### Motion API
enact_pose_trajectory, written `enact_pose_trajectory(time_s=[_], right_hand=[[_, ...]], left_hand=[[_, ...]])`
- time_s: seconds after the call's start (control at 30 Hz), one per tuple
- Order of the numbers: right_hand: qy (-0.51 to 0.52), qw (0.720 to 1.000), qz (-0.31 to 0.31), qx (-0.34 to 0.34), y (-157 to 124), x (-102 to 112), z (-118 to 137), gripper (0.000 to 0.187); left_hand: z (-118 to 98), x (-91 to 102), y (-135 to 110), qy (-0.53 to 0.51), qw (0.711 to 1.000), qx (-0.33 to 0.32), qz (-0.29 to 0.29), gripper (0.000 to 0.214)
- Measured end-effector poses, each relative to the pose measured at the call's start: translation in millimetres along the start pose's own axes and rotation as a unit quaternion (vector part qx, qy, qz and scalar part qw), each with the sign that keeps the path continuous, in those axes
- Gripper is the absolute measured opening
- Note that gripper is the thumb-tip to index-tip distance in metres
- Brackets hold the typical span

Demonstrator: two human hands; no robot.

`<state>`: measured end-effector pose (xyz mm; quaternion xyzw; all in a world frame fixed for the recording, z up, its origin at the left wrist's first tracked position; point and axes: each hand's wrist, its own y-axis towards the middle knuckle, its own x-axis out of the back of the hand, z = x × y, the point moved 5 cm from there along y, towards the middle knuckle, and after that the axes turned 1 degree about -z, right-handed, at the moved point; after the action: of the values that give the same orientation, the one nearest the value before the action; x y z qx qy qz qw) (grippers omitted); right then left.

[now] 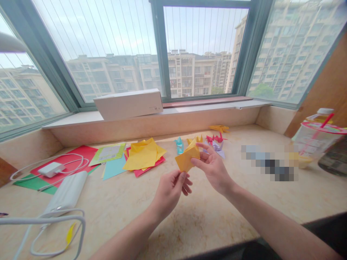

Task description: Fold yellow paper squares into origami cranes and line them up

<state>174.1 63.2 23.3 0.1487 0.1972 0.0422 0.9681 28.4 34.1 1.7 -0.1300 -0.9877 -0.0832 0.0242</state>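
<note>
A folded piece of yellow-orange paper (187,157) is held in the air above the stone counter (195,220). My right hand (213,167) pinches its right side, thumb and fingers closed on the paper. Below it, my left hand (170,188) grips the lower corner of the same piece between thumb and fingers. Beyond the hands lie several small folded paper figures: a teal one (179,144), red ones (214,138), a pale purple one (218,148) and a yellow one (219,128).
A stack of yellow sheets (143,154) lies over red, blue and green paper (67,159) at the left. A white charger with cable (51,168) and a white power bank (66,194) sit near the left edge. A white box (128,103) rests on the sill. Drinks stand at the right (316,139).
</note>
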Motion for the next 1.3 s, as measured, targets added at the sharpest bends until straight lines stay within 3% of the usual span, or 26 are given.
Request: enact_pose_trajectory(time_s=[0.2, 0.5, 0.63, 0.73, 1.0, 1.13, 1.3], right_hand=[[0.014, 0.999, -0.026, -0.016, 2.0, 6.9, -6.1, 0.081], [0.023, 0.998, 0.042, -0.027, 1.5, -1.1, -2.9, 0.042], [0.012, 0.999, 0.014, -0.041, 3.9, 5.9, -7.4, 0.036], [0.021, 0.999, -0.015, -0.035, 3.8, 7.5, -7.9, 0.034], [0.049, 0.997, 0.011, -0.055, 4.0, 2.5, -10.3, 0.044], [0.07, 0.994, -0.002, -0.081, 3.7, 4.0, -17.9, 0.043], [0.054, 0.988, 0.058, -0.131, -2.8, -3.4, -22.5, 0.047]], left_hand=[[1.7, -0.1, 1.7, -0.013, 1.0, 0.001, 0.006, 0.038], [0.2, -0.5, 0.4, -0.025, 1.0, 0.009, 0.007, 0.037], [-0.9, -1.8, -0.9, -0.027, 0.999, 0.014, 0.012, 0.036], [-3.6, -0.8, -0.5, -0.033, 0.999, 0.017, 0.0, 0.035], [-13.5, 23.4, 4.5, -0.05, 0.99, -0.044, -0.128, 0.037], [-16.3, 22.1, 4.6, -0.084, 0.99, -0.044, -0.109, 0.038], [-16.3, 19.5, 6.0, -0.071, 0.993, -0.048, -0.085, 0.033]])
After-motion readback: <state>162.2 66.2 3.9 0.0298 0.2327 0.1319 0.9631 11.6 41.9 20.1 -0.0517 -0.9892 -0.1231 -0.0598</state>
